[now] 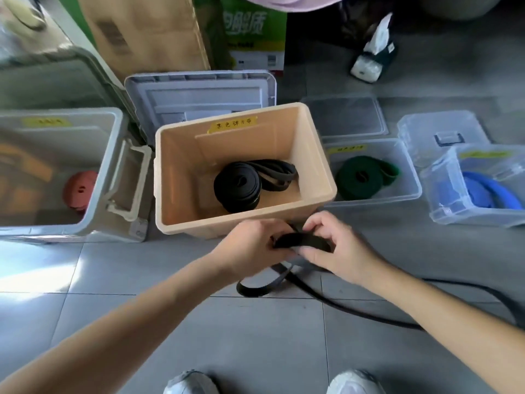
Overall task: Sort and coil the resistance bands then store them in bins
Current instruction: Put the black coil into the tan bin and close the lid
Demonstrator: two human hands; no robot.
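Left hand point(250, 247) and right hand point(333, 247) curl their fingers round the part-wound black band point(302, 240), just before the beige bin point(176, 177); keep each turn flat and snug, feeding in the blurred, possibly twisted tail off the floor point(127, 282).

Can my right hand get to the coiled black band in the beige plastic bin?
Probably yes: the beige plastic bin is open-topped, just beyond the right hand, nothing over the coiled black band. But it and the left hand grip a second black band.

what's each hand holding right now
left hand: grips the black band, partly coiled
right hand: grips the same black band
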